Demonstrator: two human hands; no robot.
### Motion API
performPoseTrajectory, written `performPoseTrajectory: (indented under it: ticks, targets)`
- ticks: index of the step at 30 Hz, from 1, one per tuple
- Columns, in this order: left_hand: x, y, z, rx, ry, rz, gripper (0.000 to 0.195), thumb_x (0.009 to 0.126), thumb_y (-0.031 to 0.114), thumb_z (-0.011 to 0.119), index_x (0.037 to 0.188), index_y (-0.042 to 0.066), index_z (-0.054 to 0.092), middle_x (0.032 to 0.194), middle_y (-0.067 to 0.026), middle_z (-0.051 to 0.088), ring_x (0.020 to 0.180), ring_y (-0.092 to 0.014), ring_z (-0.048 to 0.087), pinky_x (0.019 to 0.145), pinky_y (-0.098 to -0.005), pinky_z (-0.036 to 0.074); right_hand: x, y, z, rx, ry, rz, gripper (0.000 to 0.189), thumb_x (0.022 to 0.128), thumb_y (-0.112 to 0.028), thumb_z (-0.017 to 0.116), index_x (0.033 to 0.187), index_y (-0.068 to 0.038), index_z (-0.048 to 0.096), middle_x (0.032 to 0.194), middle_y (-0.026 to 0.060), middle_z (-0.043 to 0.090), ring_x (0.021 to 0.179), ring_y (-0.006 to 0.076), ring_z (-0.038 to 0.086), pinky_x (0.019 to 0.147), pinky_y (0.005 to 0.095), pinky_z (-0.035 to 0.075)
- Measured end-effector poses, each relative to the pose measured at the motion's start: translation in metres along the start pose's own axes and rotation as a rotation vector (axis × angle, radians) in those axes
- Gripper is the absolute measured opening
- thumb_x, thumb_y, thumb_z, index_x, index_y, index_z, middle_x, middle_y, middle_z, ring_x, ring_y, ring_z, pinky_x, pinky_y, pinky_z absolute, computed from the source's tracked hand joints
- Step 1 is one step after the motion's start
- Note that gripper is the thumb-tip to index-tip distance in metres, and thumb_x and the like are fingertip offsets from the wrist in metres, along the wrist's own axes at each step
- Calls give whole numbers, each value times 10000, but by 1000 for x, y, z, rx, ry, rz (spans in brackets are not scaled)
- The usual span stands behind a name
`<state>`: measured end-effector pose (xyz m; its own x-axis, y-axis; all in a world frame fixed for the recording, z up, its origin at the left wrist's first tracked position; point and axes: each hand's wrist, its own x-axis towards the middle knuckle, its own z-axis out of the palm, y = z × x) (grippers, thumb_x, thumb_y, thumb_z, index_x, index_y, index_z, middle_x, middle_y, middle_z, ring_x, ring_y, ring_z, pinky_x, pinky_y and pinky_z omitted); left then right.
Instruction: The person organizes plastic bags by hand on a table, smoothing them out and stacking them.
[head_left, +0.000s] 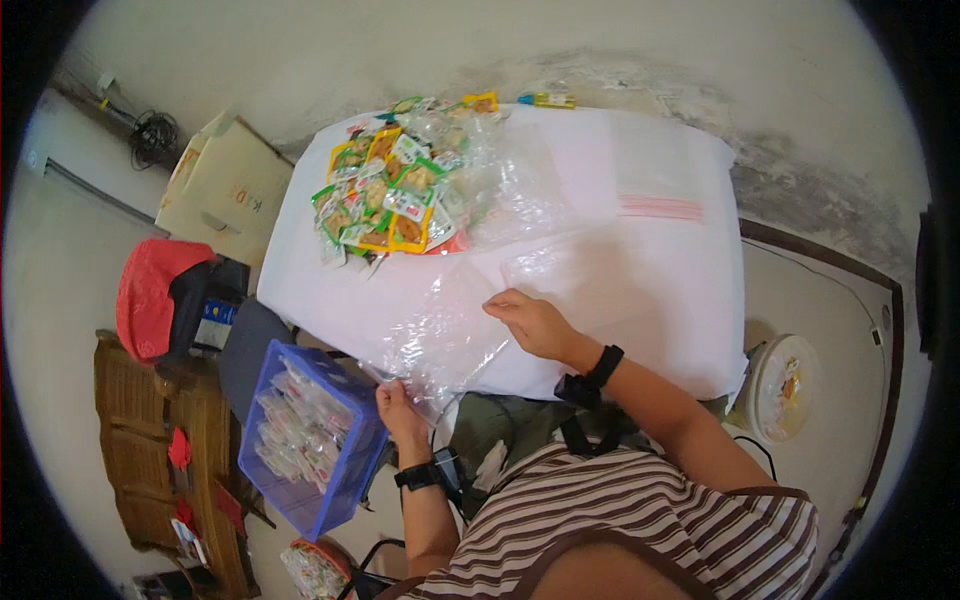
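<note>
A clear plastic bag (442, 330) is stretched across the near left part of the white-covered table (600, 315). Its lower left end, at the table's near edge, is gripped by my left hand (401, 411). My right hand (536, 324) has thumb and fingers pinched together at the bag's right side; the thin film between the fingertips is hard to see. Beyond the bag lies a heap of small sealed food packets (394, 187) with green and yellow edges. More clear plastic bags (517, 187) lie flat beside the heap, partly over it.
At the far right lies a stack of clear bags (660, 172) with red strips. A small yellow bottle (559, 100) rests by the wall. Left of me, a blue plastic crate (341, 487) holds filled bags (300, 424). A lidded white bucket (784, 390) stands on the right.
</note>
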<state>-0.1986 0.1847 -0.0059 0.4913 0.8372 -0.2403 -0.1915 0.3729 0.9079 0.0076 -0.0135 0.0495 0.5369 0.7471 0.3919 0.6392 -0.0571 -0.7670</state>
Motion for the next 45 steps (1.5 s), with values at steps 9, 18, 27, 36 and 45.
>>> performPoseTrajectory:
  ticks: [9, 18, 27, 36, 45]
  targets:
    - [-17, -23, 145, 328, -246, 20, 133, 861, 117, 536, 974, 46, 531, 729, -14, 551, 512, -58, 428, 442, -201, 347, -76, 34, -97, -232, 481, 298, 287, 796, 6, 502, 1070, -32, 577, 1064, 134, 558, 838, 298, 599, 712, 337, 502]
    - [-17, -65, 197, 751, -360, 217, 352, 822, 90, 572, 1148, 20, 460, 755, -88, 555, 574, -160, 537, 507, -276, 442, -107, 76, -125, -374, 450, 416, 267, 794, -7, 501, 1051, -26, 569, 1047, 116, 553, 851, 312, 585, 716, 365, 496]
    - [-13, -62, 201, 1176, -485, 858, 573, 799, 124, 576, 1321, 41, 353, 1318, -225, 344, 1186, -384, 343, 979, -457, 285, -112, 86, -123, -475, 379, 466, 259, 803, -38, 492, 1053, -36, 563, 1047, 113, 547, 854, 314, 580, 713, 384, 492]
    - [-1, -86, 215, 1552, -729, 859, 571, 842, 362, 519, 1330, 107, 368, 1416, -193, 242, 1317, -398, 158, 989, -624, 153, -113, 79, -123, -458, 304, 564, 265, 797, -68, 525, 1059, -51, 564, 1070, 122, 533, 897, 307, 568, 704, 383, 489]
    - [-5, -86, 218, 1600, -722, 816, 606, 838, 431, 495, 1347, 135, 352, 1426, -177, 232, 1321, -398, 143, 999, -617, 144, -37, 75, -94, -783, -174, 207, 537, 850, -367, 496, 1291, -78, 396, 1389, 146, 321, 1314, 287, 240, 1031, 553, 178]
